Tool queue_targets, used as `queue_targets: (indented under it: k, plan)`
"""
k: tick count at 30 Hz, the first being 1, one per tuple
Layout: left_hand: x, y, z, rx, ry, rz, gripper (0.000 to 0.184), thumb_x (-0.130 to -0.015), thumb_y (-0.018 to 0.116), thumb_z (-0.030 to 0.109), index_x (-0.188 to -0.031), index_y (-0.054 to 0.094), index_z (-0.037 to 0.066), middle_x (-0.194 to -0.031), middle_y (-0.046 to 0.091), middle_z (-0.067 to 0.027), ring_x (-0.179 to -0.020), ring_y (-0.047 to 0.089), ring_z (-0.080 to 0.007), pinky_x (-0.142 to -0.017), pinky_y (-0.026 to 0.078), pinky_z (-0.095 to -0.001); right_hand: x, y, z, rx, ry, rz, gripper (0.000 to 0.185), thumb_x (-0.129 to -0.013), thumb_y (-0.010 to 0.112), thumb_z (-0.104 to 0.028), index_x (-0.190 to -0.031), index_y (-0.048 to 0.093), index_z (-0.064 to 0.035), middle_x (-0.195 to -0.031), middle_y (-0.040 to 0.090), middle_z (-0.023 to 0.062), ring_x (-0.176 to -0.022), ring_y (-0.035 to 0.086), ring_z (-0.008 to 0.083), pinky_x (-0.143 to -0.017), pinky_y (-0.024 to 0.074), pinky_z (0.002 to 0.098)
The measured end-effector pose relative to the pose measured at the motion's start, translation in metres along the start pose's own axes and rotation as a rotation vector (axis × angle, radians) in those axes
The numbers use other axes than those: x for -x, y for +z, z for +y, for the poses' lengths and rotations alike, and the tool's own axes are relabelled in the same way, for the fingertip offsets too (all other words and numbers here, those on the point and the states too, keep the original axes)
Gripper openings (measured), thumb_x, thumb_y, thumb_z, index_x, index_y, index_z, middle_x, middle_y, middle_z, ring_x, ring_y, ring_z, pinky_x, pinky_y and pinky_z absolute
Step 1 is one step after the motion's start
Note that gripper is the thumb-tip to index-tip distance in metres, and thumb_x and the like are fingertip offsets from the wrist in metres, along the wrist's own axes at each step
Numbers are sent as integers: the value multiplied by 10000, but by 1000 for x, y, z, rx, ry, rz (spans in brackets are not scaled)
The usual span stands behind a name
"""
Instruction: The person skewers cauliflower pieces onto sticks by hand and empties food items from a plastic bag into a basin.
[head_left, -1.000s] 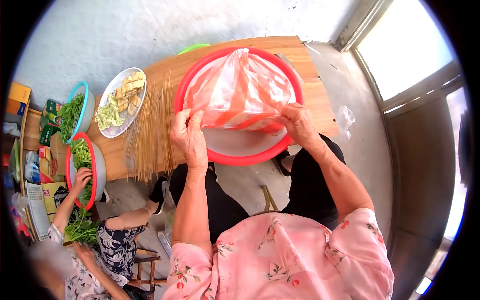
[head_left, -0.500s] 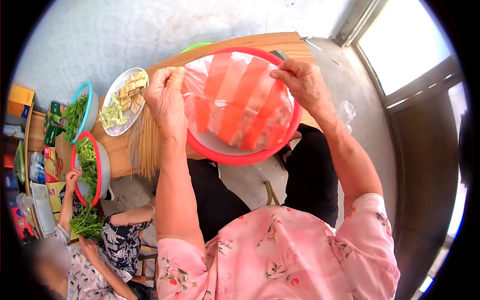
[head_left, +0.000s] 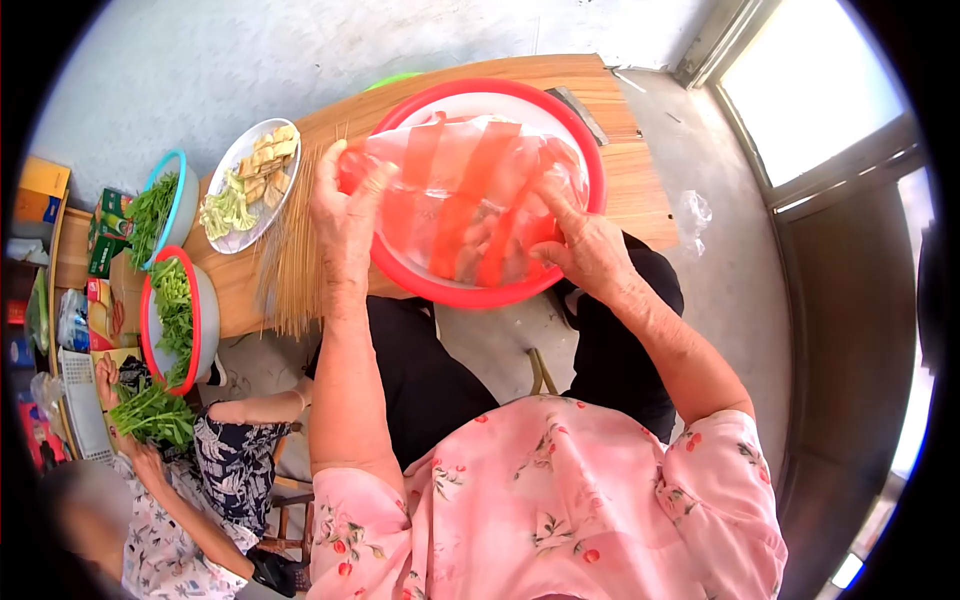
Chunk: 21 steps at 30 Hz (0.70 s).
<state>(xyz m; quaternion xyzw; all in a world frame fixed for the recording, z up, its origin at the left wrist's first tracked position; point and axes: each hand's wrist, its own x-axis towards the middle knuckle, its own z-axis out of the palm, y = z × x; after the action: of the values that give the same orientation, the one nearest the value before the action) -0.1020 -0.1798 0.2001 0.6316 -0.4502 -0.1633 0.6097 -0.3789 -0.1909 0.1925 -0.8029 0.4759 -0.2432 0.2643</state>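
A red-and-white striped plastic bag (head_left: 460, 200) lies over the inside of a red-rimmed basin (head_left: 478, 300), with pale contents showing faintly through it. My left hand (head_left: 347, 210) is closed on the bag's left edge, thumb and fingers bunching the plastic. At the right side, my right hand (head_left: 590, 245) grips the bag between forefinger and thumb, which are set apart on the plastic. What the bag contains cannot be made out. Thin wooden skewers (head_left: 290, 270) lie beside my left hand on the wooden table (head_left: 635, 180).
An oval white plate (head_left: 222, 172) holds sliced pale food and cut green vegetable. Leafy greens fill a blue-rimmed basin (head_left: 181, 165) and another red-rimmed basin (head_left: 208, 330). At lower left a seated person (head_left: 190, 530) handles leafy stalks. A clear plastic bag (head_left: 693, 215) lies on the floor.
My right hand has moved down and slightly left along the bag, from its upper edge. My left hand has bunched its edge. The bag sits lower in the basin. The seated person's hands have shifted.
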Motion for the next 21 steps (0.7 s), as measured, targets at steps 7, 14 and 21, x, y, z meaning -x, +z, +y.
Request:
queue_targets:
  k: [7, 14, 21]
  plan:
    - [-4, -20, -32, -225, -198, -151, 348, -777, 663, 144, -1063, 605, -47, -873, 655, -96, -732, 604, -156, -679, 495, -256, -12, 3, 8, -41, -81, 60, 119, -723, 659, -119, -792, 610, -36, -731, 617, 161, -721, 607, 347, -631, 484, 413]
    - [-48, -13, 43, 403, -203, 13, 159, -826, 617, 129, -920, 637, 2, -787, 626, -26, -627, 557, -72, -541, 460, -199, -46, -49, -40, -193, -171, 283, 88, -802, 647, -74, -839, 629, 4, -628, 603, 31, -516, 557, 86, -505, 453, 236]
    - [-95, -13, 108, 459, -9, -75, 209, -865, 608, 140, -1011, 580, -8, -880, 621, -65, -776, 602, -151, -673, 512, -302, -84, -95, -88, -360, -192, 246, 141, -879, 584, -103, -803, 600, 15, -555, 540, 12, -451, 476, 63, -420, 378, 204]
